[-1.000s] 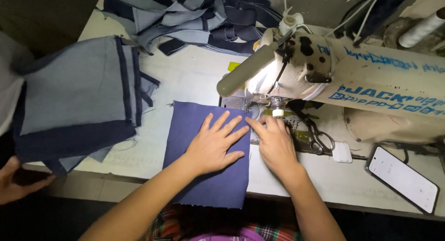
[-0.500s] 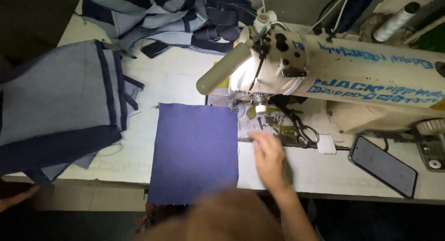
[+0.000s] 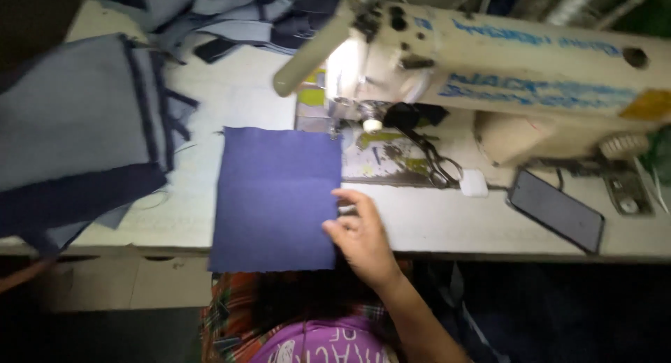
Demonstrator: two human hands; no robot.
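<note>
Dark blue fabric panel [image 3: 276, 195], plain and unpatterned, is lying on an off-white desk [image 3: 447, 223]. Cream sewing machine [image 3: 531, 76] is showing blue lettering and a yellow patch; black phone [image 3: 557, 210] and small white block [image 3: 474, 183] are sitting beside it. Grey-blue and navy denim stack [image 3: 77, 132] is showing at left; plaid orange-green cloth [image 3: 234, 307] and purple shirt [image 3: 314, 342] below.

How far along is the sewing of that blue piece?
Done: nothing I can confirm; no stitching is visible on the flat rectangular dark blue fabric piece. In hand: the right hand rests at its right edge, no closed grip; the left hand is out of view. The fabric lies left of the cream sewing machine, not under its needle area. Left: feeding it, plus the stack of grey-blue denim pieces nearby.
</note>
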